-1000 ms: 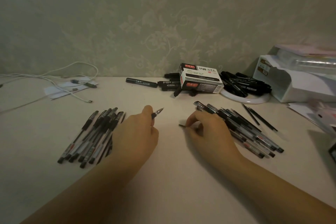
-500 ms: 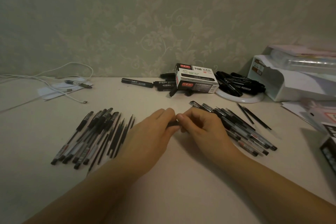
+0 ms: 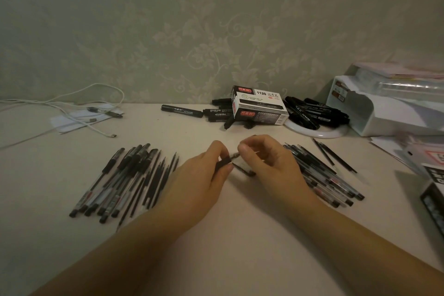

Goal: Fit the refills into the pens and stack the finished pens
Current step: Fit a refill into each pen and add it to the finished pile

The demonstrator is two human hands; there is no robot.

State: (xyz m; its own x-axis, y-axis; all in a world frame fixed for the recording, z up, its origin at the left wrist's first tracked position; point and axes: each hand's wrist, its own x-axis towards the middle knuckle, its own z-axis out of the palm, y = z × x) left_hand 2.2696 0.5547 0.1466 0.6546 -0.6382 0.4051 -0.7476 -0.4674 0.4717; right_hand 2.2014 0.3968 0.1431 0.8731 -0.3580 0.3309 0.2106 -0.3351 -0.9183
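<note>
Over the table (image 3: pixel 240 247), hands have parted, exposing the pen (image 3: pixel 223 163).

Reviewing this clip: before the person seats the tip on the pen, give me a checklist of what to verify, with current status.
1. Left hand grips the pen: ok.
2. Right hand pinches the tip piece: ok.
3. Tip lined up with the pen's end: cannot tell, blurred.
4. Refill inside the pen: cannot tell, hand covers it.
5. Left pile within reach for stacking: ok.
6. Small dark part lies loose on the table under the hands: not ok.
</note>
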